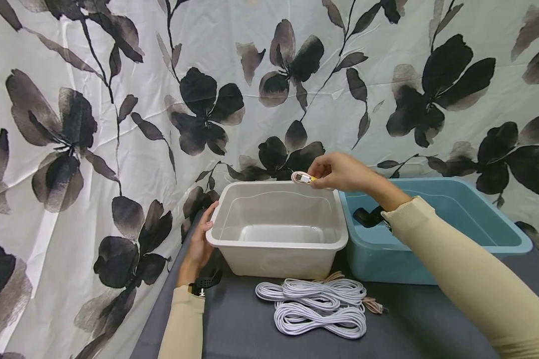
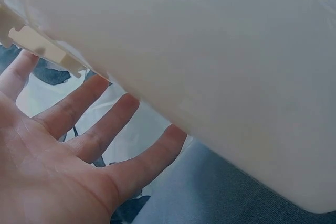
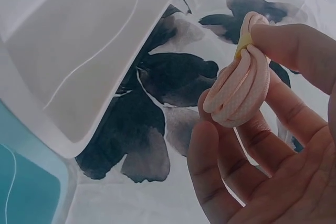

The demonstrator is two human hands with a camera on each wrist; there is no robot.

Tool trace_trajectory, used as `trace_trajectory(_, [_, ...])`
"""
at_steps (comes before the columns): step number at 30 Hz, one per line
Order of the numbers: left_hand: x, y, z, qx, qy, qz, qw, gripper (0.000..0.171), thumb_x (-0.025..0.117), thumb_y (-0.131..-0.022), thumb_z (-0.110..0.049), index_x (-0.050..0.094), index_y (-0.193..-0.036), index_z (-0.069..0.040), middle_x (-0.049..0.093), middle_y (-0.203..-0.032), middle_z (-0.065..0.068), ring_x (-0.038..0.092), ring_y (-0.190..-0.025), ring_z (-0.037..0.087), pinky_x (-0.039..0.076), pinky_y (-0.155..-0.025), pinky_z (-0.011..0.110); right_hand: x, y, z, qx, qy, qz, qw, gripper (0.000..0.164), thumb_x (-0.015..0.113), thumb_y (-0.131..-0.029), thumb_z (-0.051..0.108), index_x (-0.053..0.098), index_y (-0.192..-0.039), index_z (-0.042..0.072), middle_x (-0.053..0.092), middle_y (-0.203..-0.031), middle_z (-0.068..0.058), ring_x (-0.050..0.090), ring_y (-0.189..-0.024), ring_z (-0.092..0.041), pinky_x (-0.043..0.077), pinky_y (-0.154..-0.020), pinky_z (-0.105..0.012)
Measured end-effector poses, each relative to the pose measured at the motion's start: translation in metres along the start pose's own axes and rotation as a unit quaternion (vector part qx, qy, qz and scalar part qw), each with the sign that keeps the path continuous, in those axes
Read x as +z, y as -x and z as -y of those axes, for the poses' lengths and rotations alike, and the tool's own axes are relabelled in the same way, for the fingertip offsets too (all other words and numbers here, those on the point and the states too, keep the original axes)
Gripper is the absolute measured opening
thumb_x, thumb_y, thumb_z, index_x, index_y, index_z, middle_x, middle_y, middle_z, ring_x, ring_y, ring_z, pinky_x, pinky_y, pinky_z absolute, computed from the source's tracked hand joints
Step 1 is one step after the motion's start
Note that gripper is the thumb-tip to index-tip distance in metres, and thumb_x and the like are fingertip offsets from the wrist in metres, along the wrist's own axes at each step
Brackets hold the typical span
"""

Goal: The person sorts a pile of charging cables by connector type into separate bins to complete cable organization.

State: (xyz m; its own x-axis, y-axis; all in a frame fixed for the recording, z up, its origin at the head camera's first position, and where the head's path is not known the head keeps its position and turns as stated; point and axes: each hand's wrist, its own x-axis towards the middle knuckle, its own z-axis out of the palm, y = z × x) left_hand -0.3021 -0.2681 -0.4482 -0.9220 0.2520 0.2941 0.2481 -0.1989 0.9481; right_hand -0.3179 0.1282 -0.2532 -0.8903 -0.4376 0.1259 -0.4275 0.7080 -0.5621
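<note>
My right hand [image 1: 339, 172] pinches a small coiled charging cable [image 1: 302, 177] above the back right rim of the grey-white bin [image 1: 269, 245]. In the right wrist view, the coiled cable [image 3: 244, 85] is pale pink and braided, with a yellow band around it. A white connector shows in the head view. My left hand [image 1: 202, 239] is at the bin's left side, and the left wrist view shows its fingers [image 2: 128, 106] spread and fairly straight, the tips at the bin wall [image 2: 210, 51]. The bin's visible inside holds nothing.
A teal bin [image 1: 458, 192] stands right of the grey-white one, partly behind my right forearm. Bundled white cables [image 1: 321, 319] lie on the dark grey table [image 1: 238, 319] in front, with a tan-pink cable [image 1: 374, 305] beside them. A floral curtain [image 1: 269, 124] hangs behind.
</note>
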Motion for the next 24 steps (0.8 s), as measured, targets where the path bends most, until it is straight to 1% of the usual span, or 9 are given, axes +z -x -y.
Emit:
trace_trajectory(3, [0.001, -0.001, -0.001, 0.001, 0.004, 0.000, 1.0000, 0.064, 0.029, -0.101, -0.022, 0.021, -0.164, -0.017, 0.023, -0.167, 0.012, 0.037, -0.140, 0.034, 0.045, -0.100, 0.045, 0.002, -0.007, -0.001, -0.004, -0.002, 0.002, 1.000, 0.013, 0.077, -0.089, 0.016, 0.075, -0.102, 0.011, 0.068, -0.090, -0.007, 0.060, -0.081, -0.023, 0.050, -0.069, -0.034])
trace_trajectory(7, [0.002, -0.001, -0.001, -0.002, 0.006, -0.004, 1.0000, 0.065, 0.029, -0.100, -0.022, 0.021, -0.164, -0.018, 0.024, -0.167, 0.010, 0.036, -0.140, 0.033, 0.044, -0.101, 0.046, 0.006, -0.015, -0.003, -0.019, -0.007, 0.015, 1.000, 0.013, 0.077, -0.088, 0.015, 0.076, -0.100, 0.011, 0.068, -0.088, -0.007, 0.059, -0.079, -0.022, 0.050, -0.068, -0.034])
trace_trajectory(14, [0.003, -0.002, -0.001, -0.006, 0.004, -0.007, 0.9999, 0.065, 0.029, -0.100, -0.021, 0.021, -0.164, -0.019, 0.022, -0.168, 0.008, 0.035, -0.141, 0.030, 0.042, -0.104, 0.047, 0.015, -0.031, -0.008, -0.031, -0.004, 0.040, 0.999, 0.014, 0.079, -0.087, 0.015, 0.076, -0.101, 0.012, 0.069, -0.092, -0.007, 0.059, -0.083, -0.022, 0.050, -0.069, -0.033])
trace_trajectory(20, [0.002, -0.002, 0.000, -0.006, -0.005, -0.009, 0.9999, 0.064, 0.028, -0.100, -0.021, 0.021, -0.164, -0.017, 0.022, -0.168, 0.011, 0.037, -0.139, 0.030, 0.044, -0.101, 0.044, 0.022, -0.042, -0.010, -0.043, -0.034, 0.086, 0.995, 0.016, 0.078, -0.088, 0.012, 0.075, -0.104, 0.011, 0.070, -0.097, -0.008, 0.061, -0.085, -0.022, 0.051, -0.072, -0.032])
trace_trajectory(24, [0.002, -0.002, 0.001, -0.005, -0.005, -0.010, 0.9999, 0.065, 0.030, -0.100, -0.023, 0.022, -0.164, -0.019, 0.023, -0.168, 0.010, 0.036, -0.141, 0.033, 0.044, -0.102, 0.046, 0.028, -0.050, -0.012, -0.049, -0.050, 0.097, 0.993, 0.014, 0.077, -0.088, 0.011, 0.075, -0.102, 0.011, 0.070, -0.096, -0.007, 0.061, -0.081, -0.021, 0.051, -0.070, -0.032])
